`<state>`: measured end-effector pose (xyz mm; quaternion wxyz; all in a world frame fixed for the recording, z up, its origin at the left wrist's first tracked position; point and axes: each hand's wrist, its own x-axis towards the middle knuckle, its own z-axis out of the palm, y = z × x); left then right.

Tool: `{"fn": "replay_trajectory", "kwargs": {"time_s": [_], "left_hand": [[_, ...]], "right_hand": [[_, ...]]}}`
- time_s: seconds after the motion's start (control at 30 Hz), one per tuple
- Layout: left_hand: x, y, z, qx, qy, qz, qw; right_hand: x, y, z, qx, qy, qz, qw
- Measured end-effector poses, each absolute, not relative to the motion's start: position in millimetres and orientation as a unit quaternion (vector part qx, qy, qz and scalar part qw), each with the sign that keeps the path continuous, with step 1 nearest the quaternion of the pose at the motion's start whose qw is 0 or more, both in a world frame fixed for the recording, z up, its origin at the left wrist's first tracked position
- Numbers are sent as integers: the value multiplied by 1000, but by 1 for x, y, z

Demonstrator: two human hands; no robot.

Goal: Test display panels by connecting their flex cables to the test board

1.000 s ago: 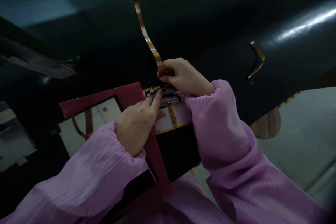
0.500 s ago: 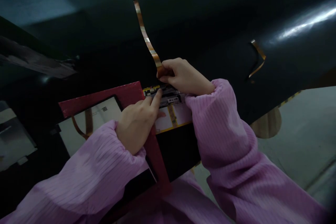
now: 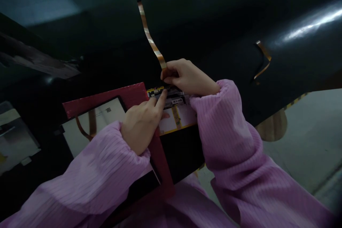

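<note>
Between thumb and fingers, my right hand (image 3: pixel 188 75) pinches the lower end of a long copper-coloured flex cable (image 3: pixel 152 42). Its free end rises away toward the back. Just below that pinch lies an opened device (image 3: pixel 171 123) with a circuit board along its far edge and white battery cells nearer me. My left hand (image 3: pixel 141 123) rests over the device's left side, index finger stretched out onto the board and thumb on the near side. Whether the cable's lower end touches the board is hidden by my right fingers.
A red padded sheet (image 3: pixel 130 92) lies left of the device, bearing a white panel (image 3: pixel 103 114) with a brown flex cable. Another panel (image 3: pixel 18 142) is at the far left. A second copper flex cable (image 3: pixel 265 58) lies on the dark mat at right. A round stool (image 3: pixel 274 126) stands below the table edge.
The whole view has shifted slightly, so everything sits a little further right. Both hands keep the same hold and position over the device.
</note>
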<state>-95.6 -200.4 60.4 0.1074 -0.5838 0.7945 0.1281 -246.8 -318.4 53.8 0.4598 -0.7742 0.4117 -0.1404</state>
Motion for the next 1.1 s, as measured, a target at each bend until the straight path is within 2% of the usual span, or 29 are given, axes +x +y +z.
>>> {"fn": "replay_trajectory", "kwargs": {"time_s": [0.63, 1.1], "left_hand": [[-91, -208, 60, -574, 800, 131, 118], [-93, -213, 68, -568, 796, 155, 142]], "right_hand": [[-246, -318, 53, -774, 413, -143, 459], [-244, -319, 55, -799, 424, -126, 408]]}}
